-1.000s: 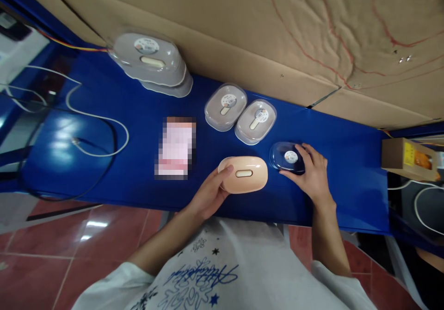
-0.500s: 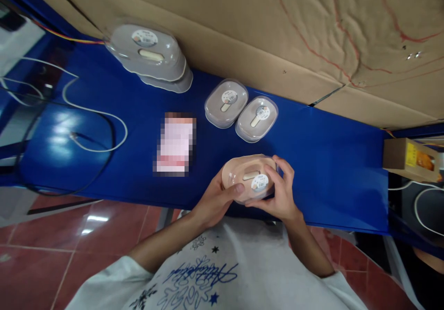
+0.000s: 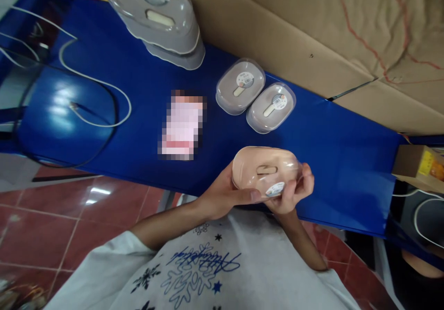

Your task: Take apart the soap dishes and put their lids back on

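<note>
I hold a peach-coloured oval box (image 3: 258, 166) with a clear lid (image 3: 277, 187) on it, tilted toward me above the near edge of the blue table (image 3: 333, 152). My left hand (image 3: 225, 194) grips its left end with the thumb along the front. On the other end my right hand (image 3: 293, 192) is wrapped round the lid and box. A round sticker shows on the lid near my right fingers.
Two small lidded boxes (image 3: 240, 85) (image 3: 270, 107) lie side by side behind my hands. A stack of larger lidded boxes (image 3: 163, 18) stands at the far left. A blurred pink card (image 3: 182, 125), white cables (image 3: 93, 83), a cardboard wall (image 3: 312, 32) and a small carton (image 3: 419, 166) surround them.
My right hand took the clear lid from the table and brought it over the peach box. Both hands then lifted and tilted the box toward me.
</note>
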`<action>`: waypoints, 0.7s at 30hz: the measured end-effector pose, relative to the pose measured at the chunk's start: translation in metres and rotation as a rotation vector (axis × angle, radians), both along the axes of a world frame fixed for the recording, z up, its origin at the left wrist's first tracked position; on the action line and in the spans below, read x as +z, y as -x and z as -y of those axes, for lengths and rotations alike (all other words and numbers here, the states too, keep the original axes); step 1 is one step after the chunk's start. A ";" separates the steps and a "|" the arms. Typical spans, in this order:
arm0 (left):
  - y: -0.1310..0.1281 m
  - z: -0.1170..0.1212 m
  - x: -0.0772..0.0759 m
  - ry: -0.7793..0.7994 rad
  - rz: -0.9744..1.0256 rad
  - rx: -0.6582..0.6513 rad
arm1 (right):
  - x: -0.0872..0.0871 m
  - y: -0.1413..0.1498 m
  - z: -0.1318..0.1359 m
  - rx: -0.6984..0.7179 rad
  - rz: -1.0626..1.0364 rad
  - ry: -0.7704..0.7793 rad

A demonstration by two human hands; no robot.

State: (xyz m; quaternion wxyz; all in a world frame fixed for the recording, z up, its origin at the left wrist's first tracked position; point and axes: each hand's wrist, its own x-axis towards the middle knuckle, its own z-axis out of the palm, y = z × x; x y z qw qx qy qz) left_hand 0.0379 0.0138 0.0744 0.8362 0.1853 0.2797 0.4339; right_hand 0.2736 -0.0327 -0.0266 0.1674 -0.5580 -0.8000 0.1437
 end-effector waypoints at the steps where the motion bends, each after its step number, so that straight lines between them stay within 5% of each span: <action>1: 0.001 -0.001 0.000 0.003 -0.030 0.018 | 0.003 0.000 -0.002 -0.040 -0.015 -0.086; 4: 0.007 -0.005 0.002 -0.040 -0.129 0.053 | 0.017 -0.001 -0.012 -0.008 -0.081 -0.272; 11: 0.016 -0.008 -0.004 -0.125 -0.229 0.083 | 0.042 0.020 -0.025 0.041 -0.077 -0.375; 16: 0.021 -0.010 -0.015 -0.133 -0.349 0.097 | 0.040 0.029 -0.032 0.077 -0.156 -0.368; 21: 0.019 -0.012 -0.022 -0.085 -0.142 0.093 | 0.030 0.030 -0.037 0.096 -0.238 -0.336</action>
